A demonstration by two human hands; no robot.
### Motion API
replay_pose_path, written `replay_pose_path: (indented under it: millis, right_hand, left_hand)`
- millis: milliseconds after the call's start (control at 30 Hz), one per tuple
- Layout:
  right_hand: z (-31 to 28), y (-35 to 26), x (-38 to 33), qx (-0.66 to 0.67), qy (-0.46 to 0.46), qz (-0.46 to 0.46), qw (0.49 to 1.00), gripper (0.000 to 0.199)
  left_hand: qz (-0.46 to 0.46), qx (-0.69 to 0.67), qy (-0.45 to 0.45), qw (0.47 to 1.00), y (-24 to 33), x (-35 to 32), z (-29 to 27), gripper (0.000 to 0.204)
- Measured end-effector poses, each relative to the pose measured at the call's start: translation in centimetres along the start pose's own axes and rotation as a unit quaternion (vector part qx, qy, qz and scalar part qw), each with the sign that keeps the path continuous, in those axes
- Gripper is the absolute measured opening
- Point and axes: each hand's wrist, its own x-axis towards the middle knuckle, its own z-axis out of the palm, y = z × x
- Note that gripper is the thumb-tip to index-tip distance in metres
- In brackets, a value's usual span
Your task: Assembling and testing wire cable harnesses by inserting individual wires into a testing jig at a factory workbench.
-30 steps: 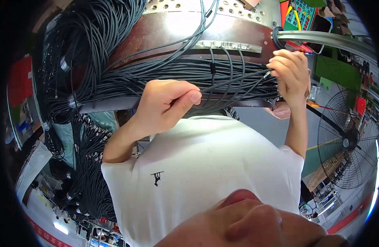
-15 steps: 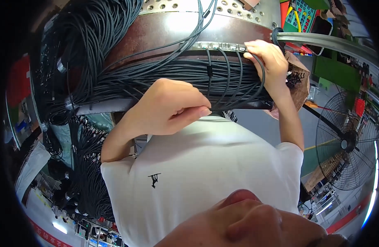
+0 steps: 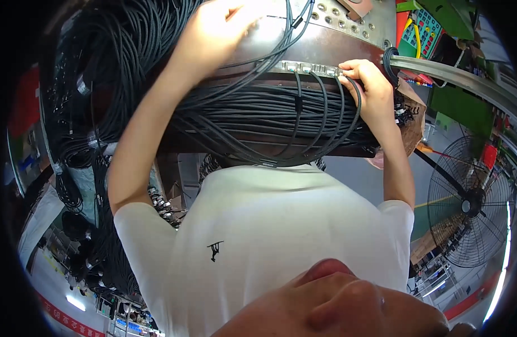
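Observation:
My right hand (image 3: 371, 84) pinches a cable plug at the right end of a metal socket strip (image 3: 316, 69). From its fingers a black cable (image 3: 357, 104) curves down over the bench edge. Several other black cables, with plugs seated in the strip, hang to the left of it. My left hand (image 3: 216, 31) is raised to the top edge, over the bright metal surface left of the upright cables (image 3: 278, 48). Glare and the picture edge hide its fingertips, so whether it holds anything does not show.
A thick bundle of black cables (image 3: 253, 115) lies along the bench front. Coiled cables (image 3: 140, 33) hang at the left. On the right are a curved metal rail (image 3: 455, 70), a brown paper bag (image 3: 411, 115), a green button panel (image 3: 424, 31) and a large floor fan (image 3: 472, 202).
My left hand has gone from in front of the cable bundle up to the top edge. A drooping cable loop now shows there. My right hand stays at the strip's right end.

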Motion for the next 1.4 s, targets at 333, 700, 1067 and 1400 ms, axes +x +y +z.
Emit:
replay_pose_path:
  millis: [333, 700, 1067, 1400]
  right_hand:
    - [-2.8, 2.0, 3.0, 0.187, -0.18, 0.017, 0.965, 0.018]
    - [-2.2, 1.4, 14.8, -0.041, 0.042, 0.111, 0.992, 0.024]
    - [0.2, 0.8, 13.1, 0.049, 0.082, 0.004, 0.995, 0.019]
    - [2.3, -0.7, 11.1, -0.133, 0.024, -0.3, 0.944, 0.034]
  left_hand:
    - [0.0, -0.683, -0.083, 0.726, -6.7, 10.2, 7.3, 0.029]
    - [-0.039, -0.642, -0.01, 0.765, -5.5, 7.8, 8.9, 0.028]
    - [-0.249, -0.644, -0.094, 0.717, 3.0, -0.1, 3.0, 0.023]
    - [-0.063, -0.67, 0.076, 0.735, 2.7, -7.1, -10.8, 0.035]
